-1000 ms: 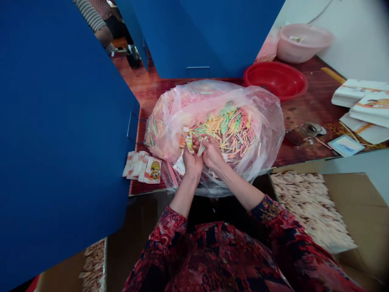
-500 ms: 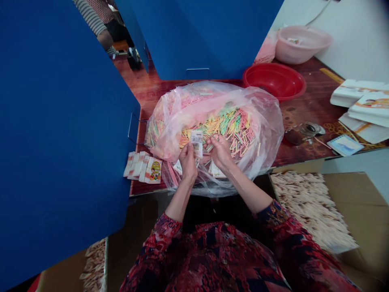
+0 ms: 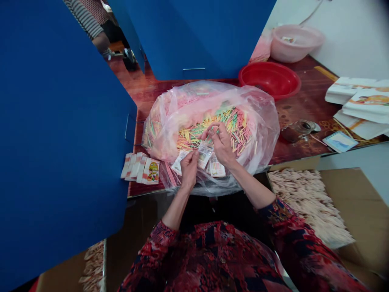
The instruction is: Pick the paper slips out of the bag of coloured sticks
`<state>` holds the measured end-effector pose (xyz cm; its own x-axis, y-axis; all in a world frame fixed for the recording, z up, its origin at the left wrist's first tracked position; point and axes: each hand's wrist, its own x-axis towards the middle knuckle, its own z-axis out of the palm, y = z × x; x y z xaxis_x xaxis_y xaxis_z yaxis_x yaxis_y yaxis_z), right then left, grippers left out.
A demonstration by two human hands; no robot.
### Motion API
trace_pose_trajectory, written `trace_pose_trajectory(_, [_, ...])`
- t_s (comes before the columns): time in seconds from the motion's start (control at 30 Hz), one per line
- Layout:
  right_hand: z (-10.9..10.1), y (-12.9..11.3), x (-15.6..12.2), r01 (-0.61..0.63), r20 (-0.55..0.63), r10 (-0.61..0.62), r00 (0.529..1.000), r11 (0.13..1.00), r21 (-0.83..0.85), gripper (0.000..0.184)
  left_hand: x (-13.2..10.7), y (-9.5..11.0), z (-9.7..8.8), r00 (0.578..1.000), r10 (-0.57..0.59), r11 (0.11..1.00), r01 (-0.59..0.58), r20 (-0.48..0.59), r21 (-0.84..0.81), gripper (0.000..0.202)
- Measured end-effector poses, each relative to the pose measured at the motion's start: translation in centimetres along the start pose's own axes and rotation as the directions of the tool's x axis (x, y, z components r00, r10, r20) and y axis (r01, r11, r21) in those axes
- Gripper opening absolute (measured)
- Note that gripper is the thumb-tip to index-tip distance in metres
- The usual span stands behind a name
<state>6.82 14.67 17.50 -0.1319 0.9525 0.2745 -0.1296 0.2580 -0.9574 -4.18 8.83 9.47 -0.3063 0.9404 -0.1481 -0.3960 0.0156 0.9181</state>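
My left hand (image 3: 189, 167) pinches a small printed packet (image 3: 205, 153) by its lower left edge. My right hand (image 3: 222, 145) is closed at the packet's upper edge, with what look like a few thin coloured sticks between its curled fingers. Behind both hands, a large clear pinkish plastic bag (image 3: 267, 117) lies open, and a heap of short pink, yellow and green sticks (image 3: 194, 136) fills it. Two more packets lie on the bag's near edge, a left packet (image 3: 179, 161) partly behind my left hand and a right packet (image 3: 216, 168) below my right wrist.
Overlapping packets (image 3: 141, 168) lie at the table's left edge beside a blue panel (image 3: 67, 134). A red basin (image 3: 270, 79), a pink basin (image 3: 296, 44), a glass vessel (image 3: 299, 130) and a notepad (image 3: 340, 141) stand right. Below is a box of packets (image 3: 310, 202). A co-worker's striped sleeve (image 3: 86, 20) shows far left.
The packet has tilted to the right and come slightly nearer to me. My right hand has moved up to its top edge. The view has shifted a little.
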Motion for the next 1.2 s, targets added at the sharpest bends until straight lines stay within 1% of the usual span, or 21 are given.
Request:
trace_pose_trajectory(0.13, [0.2, 0.4, -0.7, -0.058, -0.017, 0.057, 0.998, 0.998, -0.026, 0.024, 0.0, -0.2, 0.0, 1.0, 0.0, 1.0, 0.0, 0.006, -0.023, 0.03])
trace_pose_trajectory(0.23, [0.3, 0.9, -1.1, -0.104, -0.042, 0.102, 0.994, 0.994, -0.034, 0.025, 0.1, -0.6, 0.2, 1.0, -0.03, 0.997, 0.03, 0.002, -0.075, 0.031])
trace_pose_trajectory(0.3, [0.4, 1.2, -1.3, -0.108, -0.05, 0.106, 0.993, 0.994, -0.034, 0.023, 0.3, -0.8, 0.4, 0.999, -0.041, 0.993, 0.041, -0.003, -0.11, 0.031])
trace_pose_trajectory(0.37, [0.5, 1.5, -1.3, -0.095, -0.037, 0.094, 0.995, 0.994, -0.046, 0.025, 0.5, -0.9, 0.5, 0.999, -0.049, 0.989, 0.048, -0.001, -0.142, 0.03])
trace_pose_trajectory(0.43, [0.4, 1.6, -1.3, -0.095, 0.0, 0.096, 0.995, 0.993, -0.071, 0.033, 0.6, -0.9, 0.6, 0.998, -0.056, 0.983, 0.055, 0.0, -0.177, 0.03])
trace_pose_trajectory(0.5, [0.2, 1.6, -1.3, -0.104, 0.04, 0.107, 0.993, 0.991, -0.085, 0.036, 0.8, -0.7, 0.7, 0.998, -0.065, 0.969, 0.063, -0.001, -0.239, 0.031])
trace_pose_trajectory(0.53, [0.0, 1.6, -1.3, -0.101, 0.043, 0.105, 0.994, 0.991, -0.083, 0.034, 0.9, -0.5, 0.7, 0.997, -0.071, 0.959, 0.066, -0.006, -0.275, 0.031])
trace_pose_trajectory(0.6, [-0.2, 1.8, -1.3, -0.082, 0.013, 0.083, 0.996, 0.992, -0.097, 0.031, 1.0, -0.1, 0.7, 0.996, -0.088, 0.936, 0.077, -0.018, -0.345, 0.033])
trace_pose_trajectory(0.67, [-0.5, 2.3, -1.4, -0.076, -0.018, 0.074, 0.997, 0.985, -0.158, 0.024, 1.0, 0.3, 0.6, 0.993, -0.115, 0.916, 0.101, -0.011, -0.388, 0.035])
trace_pose_trajectory(0.73, [-0.8, 3.0, -1.5, -0.109, -0.031, 0.105, 0.994, 0.973, -0.202, 0.014, 1.1, 0.6, 0.5, 0.99, -0.14, 0.902, 0.132, 0.01, -0.411, 0.04])
trace_pose_trajectory(0.77, [-0.9, 3.3, -1.6, -0.137, -0.04, 0.132, 0.99, 0.971, -0.194, 0.014, 1.1, 0.8, 0.5, 0.988, -0.154, 0.897, 0.148, 0.018, -0.416, 0.043])
trace_pose_trajectory(0.83, [-1.0, 3.9, -1.7, -0.198, -0.083, 0.189, 0.978, 0.973, -0.118, 0.015, 1.1, 1.0, 0.3, 0.982, -0.186, 0.891, 0.178, 0.022, -0.417, 0.047])
trace_pose_trajectory(0.9, [-1.1, 4.1, -1.8, -0.239, -0.126, 0.233, 0.964, 0.97, -0.039, 0.015, 1.0, 1.1, 0.0, 0.972, -0.23, 0.886, 0.232, 0.053, -0.403, 0.046])
trace_pose_trajectory(0.97, [-1.3, 4.0, -1.8, -0.247, -0.132, 0.243, 0.961, 0.969, -0.018, 0.016, 0.8, 1.0, -0.2, 0.954, -0.274, 0.888, 0.299, 0.12, -0.348, 0.047])
trace_pose_trajectory(1.03, [-1.5, 3.8, -1.8, -0.238, -0.116, 0.232, 0.966, 0.971, -0.039, 0.016, 0.7, 1.0, -0.4, 0.937, -0.3, 0.907, 0.338, 0.178, -0.25, 0.048])
trace_pose_trajectory(1.1, [-1.7, 3.5, -1.9, -0.244, -0.085, 0.238, 0.968, 0.967, -0.073, 0.018, 0.5, 0.8, -0.5, 0.935, -0.294, 0.932, 0.327, 0.198, -0.158, 0.046])
trace_pose_trajectory(1.2, [-1.9, 2.9, -2.0, -0.266, -0.054, 0.261, 0.964, 0.955, -0.128, 0.023, 0.3, 0.6, -0.3, 0.949, -0.255, 0.957, 0.274, 0.184, -0.091, 0.043])
